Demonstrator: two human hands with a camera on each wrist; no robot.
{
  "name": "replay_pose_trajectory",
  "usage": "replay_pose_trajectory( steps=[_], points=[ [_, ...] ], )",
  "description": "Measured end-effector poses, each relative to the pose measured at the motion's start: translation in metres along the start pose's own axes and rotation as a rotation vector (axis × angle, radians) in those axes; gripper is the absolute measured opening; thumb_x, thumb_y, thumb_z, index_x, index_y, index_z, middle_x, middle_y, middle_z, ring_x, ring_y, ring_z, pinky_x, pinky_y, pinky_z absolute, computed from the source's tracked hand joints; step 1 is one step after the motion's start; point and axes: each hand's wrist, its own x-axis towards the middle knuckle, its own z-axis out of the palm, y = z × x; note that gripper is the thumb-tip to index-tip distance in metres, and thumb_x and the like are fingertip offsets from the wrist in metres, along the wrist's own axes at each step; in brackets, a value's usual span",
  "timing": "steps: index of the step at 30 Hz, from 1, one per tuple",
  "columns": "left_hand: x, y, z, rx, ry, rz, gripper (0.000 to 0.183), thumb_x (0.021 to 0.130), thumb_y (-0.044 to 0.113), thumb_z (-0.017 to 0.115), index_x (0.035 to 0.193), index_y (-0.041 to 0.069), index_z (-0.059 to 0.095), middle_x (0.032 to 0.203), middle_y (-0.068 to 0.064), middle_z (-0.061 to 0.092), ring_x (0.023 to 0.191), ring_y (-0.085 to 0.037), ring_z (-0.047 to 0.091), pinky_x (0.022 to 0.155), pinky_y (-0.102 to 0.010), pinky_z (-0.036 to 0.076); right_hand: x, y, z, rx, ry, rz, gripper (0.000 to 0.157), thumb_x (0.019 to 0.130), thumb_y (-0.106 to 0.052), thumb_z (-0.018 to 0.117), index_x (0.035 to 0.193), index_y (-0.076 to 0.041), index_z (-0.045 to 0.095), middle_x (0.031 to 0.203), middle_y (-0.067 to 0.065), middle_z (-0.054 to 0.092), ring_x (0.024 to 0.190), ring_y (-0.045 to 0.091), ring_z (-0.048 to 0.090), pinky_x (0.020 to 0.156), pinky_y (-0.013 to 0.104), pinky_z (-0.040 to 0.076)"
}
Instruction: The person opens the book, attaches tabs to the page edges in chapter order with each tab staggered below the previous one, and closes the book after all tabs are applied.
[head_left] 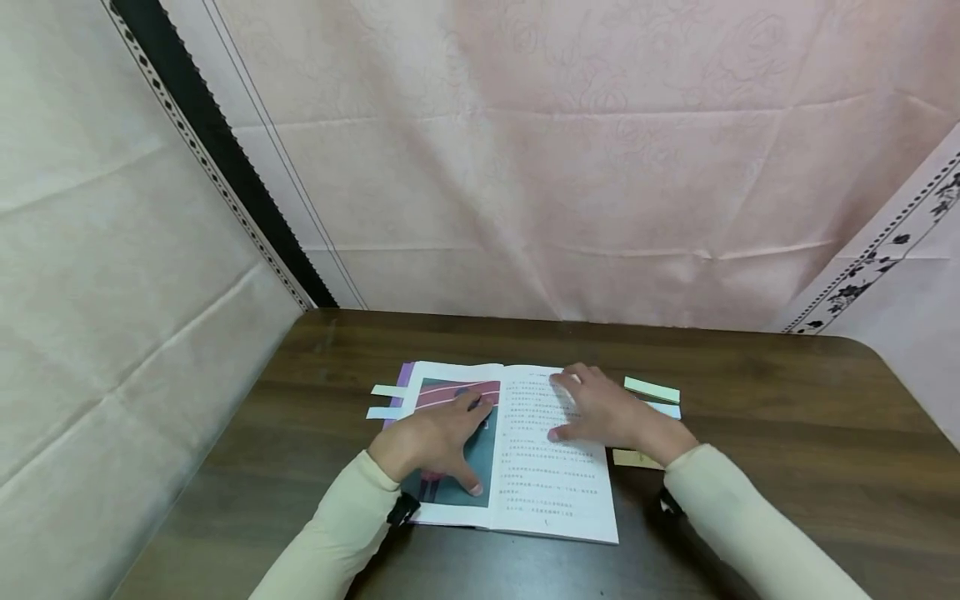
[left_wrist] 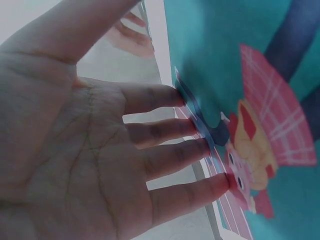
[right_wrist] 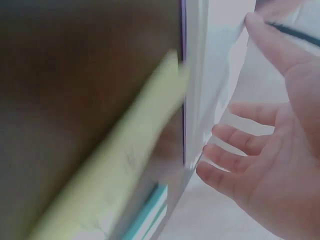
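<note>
An open book [head_left: 555, 492] lies on the table, an illustrated page on its left side and a page of printed text on its right. My left hand [head_left: 438, 437] rests on the picture page, fingers spread; in the left wrist view its fingertips touch the illustration [left_wrist: 270, 125] of a pink figure on teal. Over the text page is my right hand [head_left: 611, 412], fingers extended and apart. The right wrist view shows those fingertips at the page surface. Neither hand grips anything. A yellow paper tab [right_wrist: 120, 150] sticks out from the book's right edge, below the right wrist.
Green [head_left: 652, 389] and blue tabs also stick out at the right edge, and two pale tabs [head_left: 386, 413] at the left. The brown wooden table [head_left: 772, 417] extends around the book. Pale cloth [head_left: 562, 167] hangs behind it, with another cloth at the left.
</note>
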Motion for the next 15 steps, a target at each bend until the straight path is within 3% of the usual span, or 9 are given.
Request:
replay_pose_trajectory(
  steps=[4, 8, 12, 15],
  points=[
    [0.000, 0.000, -0.001, -0.006, -0.004, -0.011, 0.119, 0.069, 0.048, 0.096, 0.165, 0.014, 0.036, 0.172, -0.012, 0.029, 0.140, -0.036, 0.050, 0.109, -0.061, 0.048, 0.016, 0.013, -0.014, -0.011, -0.053, 0.000, 0.103, 0.082, -0.050, 0.090, 0.159, 0.000, 0.043, 0.155, 0.023, 0.044, 0.138, 0.041, 0.045, 0.109, 0.059, 0.046],
    [0.000, 0.002, -0.002, -0.015, -0.006, -0.005, 0.119, 0.069, 0.048, 0.096, 0.166, 0.015, 0.035, 0.171, -0.012, 0.029, 0.140, -0.036, 0.050, 0.110, -0.061, 0.048, 0.023, 0.021, -0.021, 0.026, -0.095, -0.009, 0.102, 0.081, -0.046, 0.092, 0.158, 0.001, 0.044, 0.152, 0.021, 0.044, 0.131, 0.037, 0.046, 0.105, 0.057, 0.046],
    [0.000, 0.003, -0.003, -0.009, -0.009, -0.003, 0.119, 0.069, 0.048, 0.095, 0.166, 0.014, 0.035, 0.172, -0.012, 0.028, 0.143, -0.036, 0.048, 0.109, -0.060, 0.049, 0.023, 0.021, -0.022, -0.011, -0.088, -0.006, 0.098, 0.080, -0.046, 0.093, 0.156, -0.001, 0.049, 0.150, 0.019, 0.048, 0.125, 0.034, 0.050, 0.103, 0.057, 0.047],
    [-0.001, 0.002, -0.002, -0.006, -0.010, -0.010, 0.119, 0.069, 0.048, 0.095, 0.166, 0.015, 0.034, 0.173, -0.011, 0.027, 0.144, -0.036, 0.047, 0.109, -0.060, 0.049, 0.022, 0.016, -0.020, -0.062, -0.065, -0.002, 0.095, 0.080, -0.045, 0.092, 0.154, -0.001, 0.052, 0.152, 0.018, 0.049, 0.132, 0.037, 0.050, 0.111, 0.063, 0.040]
  ],
)
